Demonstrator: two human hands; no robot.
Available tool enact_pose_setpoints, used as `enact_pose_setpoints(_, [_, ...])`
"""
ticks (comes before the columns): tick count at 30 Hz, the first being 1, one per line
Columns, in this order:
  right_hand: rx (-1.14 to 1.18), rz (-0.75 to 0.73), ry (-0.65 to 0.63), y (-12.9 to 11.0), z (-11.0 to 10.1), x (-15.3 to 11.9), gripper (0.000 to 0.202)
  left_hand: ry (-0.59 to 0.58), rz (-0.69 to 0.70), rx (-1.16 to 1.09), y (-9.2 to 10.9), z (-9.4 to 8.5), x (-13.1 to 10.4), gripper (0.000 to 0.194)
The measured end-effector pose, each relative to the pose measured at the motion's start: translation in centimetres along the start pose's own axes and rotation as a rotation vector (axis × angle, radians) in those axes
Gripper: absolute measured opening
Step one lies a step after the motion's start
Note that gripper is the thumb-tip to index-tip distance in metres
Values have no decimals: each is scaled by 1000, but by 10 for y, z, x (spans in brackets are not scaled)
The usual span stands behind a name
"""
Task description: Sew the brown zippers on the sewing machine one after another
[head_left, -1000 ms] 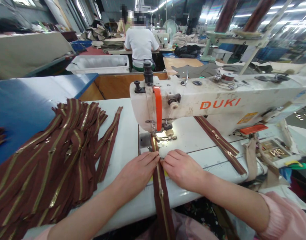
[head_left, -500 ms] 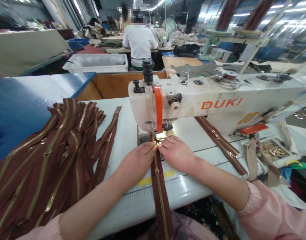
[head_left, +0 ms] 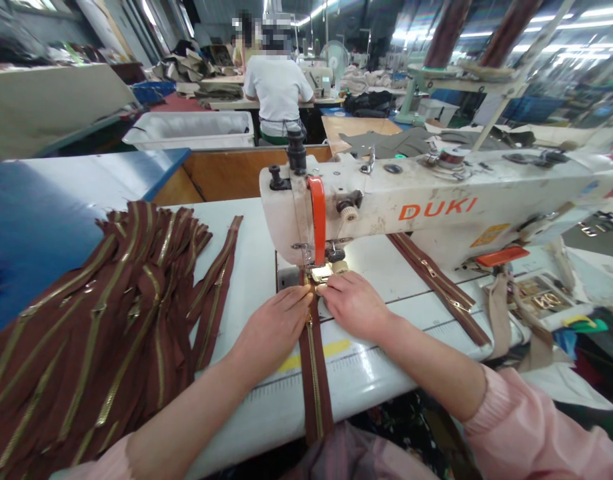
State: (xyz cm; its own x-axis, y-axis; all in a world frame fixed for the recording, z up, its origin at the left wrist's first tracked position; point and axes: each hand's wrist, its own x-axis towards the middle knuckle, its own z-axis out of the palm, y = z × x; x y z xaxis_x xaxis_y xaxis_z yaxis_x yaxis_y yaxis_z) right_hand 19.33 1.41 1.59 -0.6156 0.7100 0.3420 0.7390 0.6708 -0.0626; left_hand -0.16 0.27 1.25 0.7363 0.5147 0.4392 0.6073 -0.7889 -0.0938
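A brown zipper (head_left: 315,387) with brass teeth runs from under the presser foot of the sewing machine (head_left: 336,207) down over the table's front edge. My left hand (head_left: 276,327) is closed, its fingertips pinching the zipper's left side just in front of the foot. On the other side, my right hand (head_left: 355,305) has its fingers bent together at the zipper's right edge by the foot; its fingertips are partly hidden. The zipper's slider (head_left: 309,320) sits just below my left fingertips. The needle area is lit, and its details are too small to make out.
A large heap of brown zippers (head_left: 111,320) lies at the left, with a folded zipper (head_left: 219,280) beside it. Another zipper (head_left: 436,283) lies under the machine arm. At the right stands a tray of metal parts (head_left: 546,297). A person (head_left: 277,87) sits farther back.
The zipper has moved forward under the foot; its slider is nearer the needle and its lower end has come up into view. Both hands stay beside the foot.
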Motion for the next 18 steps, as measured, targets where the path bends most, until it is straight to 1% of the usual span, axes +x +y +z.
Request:
enact_pose_setpoints(5, [28, 13, 17, 0, -1, -1, 16, -17, -48, -68, -1, 2, -2, 35])
enact_pose_setpoints(8, [33, 12, 26, 0, -2, -1, 19, -27, -102, -121, -1, 3, 1, 35])
enact_pose_setpoints(11, [46, 4, 40, -1, -3, -4, 20, -86, -202, -156, 5, -6, -2, 35])
enact_pose_setpoints(14, [93, -8, 81, -4, -4, -12, 19, -155, -295, -150, 22, -24, -17, 41])
enact_pose_setpoints(16, [137, -3, 116, -6, -4, -17, 19, -176, -328, -146, 38, -37, -33, 47])
enact_pose_setpoints(18, [174, -3, 132, -7, -2, -20, 19, -180, -364, -133, 57, -46, -48, 47])
